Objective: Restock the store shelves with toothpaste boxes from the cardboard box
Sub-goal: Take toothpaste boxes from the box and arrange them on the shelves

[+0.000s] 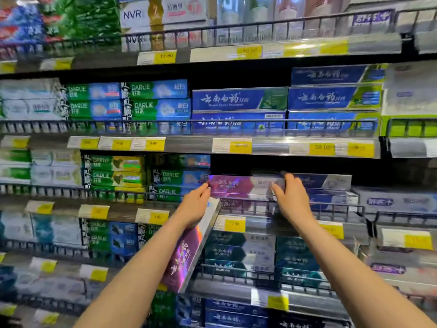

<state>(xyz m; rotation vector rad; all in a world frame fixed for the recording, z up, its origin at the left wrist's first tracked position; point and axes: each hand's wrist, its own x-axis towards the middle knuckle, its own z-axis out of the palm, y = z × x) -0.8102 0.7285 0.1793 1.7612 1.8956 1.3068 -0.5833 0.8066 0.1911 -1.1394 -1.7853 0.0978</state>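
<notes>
Two bare hands — left hand [196,205], right hand [292,200] — and two shiny purple-and-silver cardboard toothpaste boxes: one on the shelf [238,185], one nearer, tilted [189,249].

We see two bare forearms, no sleeves, no watch, no bands or rings in view. Left hand [195,207] enters from approx. 7 o'clock, right hand [292,197] from approx. 5 o'clock. Both arms slim, w/ smooth outlines. Nails on left hand short w/ pale tips. Frame is blurry, so finer detail we can't tell.
</notes>
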